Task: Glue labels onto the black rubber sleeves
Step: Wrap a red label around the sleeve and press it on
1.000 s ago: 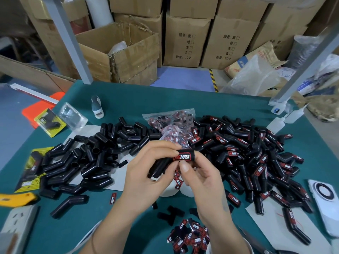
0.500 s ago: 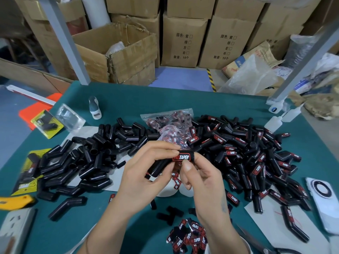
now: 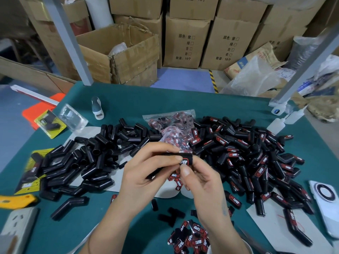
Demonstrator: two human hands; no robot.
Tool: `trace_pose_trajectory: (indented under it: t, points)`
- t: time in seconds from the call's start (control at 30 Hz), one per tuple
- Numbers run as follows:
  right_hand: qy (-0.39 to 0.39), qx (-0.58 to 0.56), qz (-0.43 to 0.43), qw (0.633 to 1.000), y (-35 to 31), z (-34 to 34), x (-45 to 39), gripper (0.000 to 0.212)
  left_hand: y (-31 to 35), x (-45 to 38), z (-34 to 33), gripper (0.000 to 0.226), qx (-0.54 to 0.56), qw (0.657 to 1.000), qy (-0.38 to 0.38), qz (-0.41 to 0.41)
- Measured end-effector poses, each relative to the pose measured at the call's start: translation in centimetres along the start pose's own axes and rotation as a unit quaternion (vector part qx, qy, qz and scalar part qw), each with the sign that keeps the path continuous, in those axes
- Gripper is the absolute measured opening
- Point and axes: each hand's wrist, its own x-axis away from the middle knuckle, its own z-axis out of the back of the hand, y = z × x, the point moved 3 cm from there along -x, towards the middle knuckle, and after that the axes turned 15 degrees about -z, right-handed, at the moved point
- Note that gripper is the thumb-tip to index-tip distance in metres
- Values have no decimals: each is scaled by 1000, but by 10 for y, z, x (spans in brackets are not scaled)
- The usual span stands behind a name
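Right over the middle of the green table [image 3: 183, 99], both hands hold one black rubber sleeve [image 3: 176, 156] just above the mat. The left hand [image 3: 146, 173] wraps its fingers over the sleeve's long body, with the thumb tip pressed near the label [image 3: 184, 161], a red-edged patch reading TAPER on the sleeve's right end. The right hand [image 3: 200, 182] meets it from the other side, its thumb under the label and a fingertip curled over the sleeve's end, so the labelled end sits pinched between the two hands while the rest of the sleeve runs down and left, hidden inside the left palm. To the left lies a pile of plain sleeves [image 3: 88, 162] with no labels; to the right spreads a bigger pile of labelled sleeves [image 3: 256, 162], their red patches showing. A clear bag of labels [image 3: 170, 125] lies behind the hands between the two piles, and a loose heap of labels [image 3: 190, 239] sits near the table's front edge, just beside the right wrist. Two white glue bottles [image 3: 286, 120] lie at the far right of the table, well apart from the hands.
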Motion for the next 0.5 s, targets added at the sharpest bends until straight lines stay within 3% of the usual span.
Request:
trace_pose_trajectory:
  t: [0.33, 0.5]
  points:
    - [15, -21, 16, 1000, -1, -2, 2, 14, 1, 5, -5, 19, -17, 999, 11, -48]
    - [23, 2, 17, 1000, -1, 0, 2, 21, 1, 4, -3, 21, -23, 996, 20, -82]
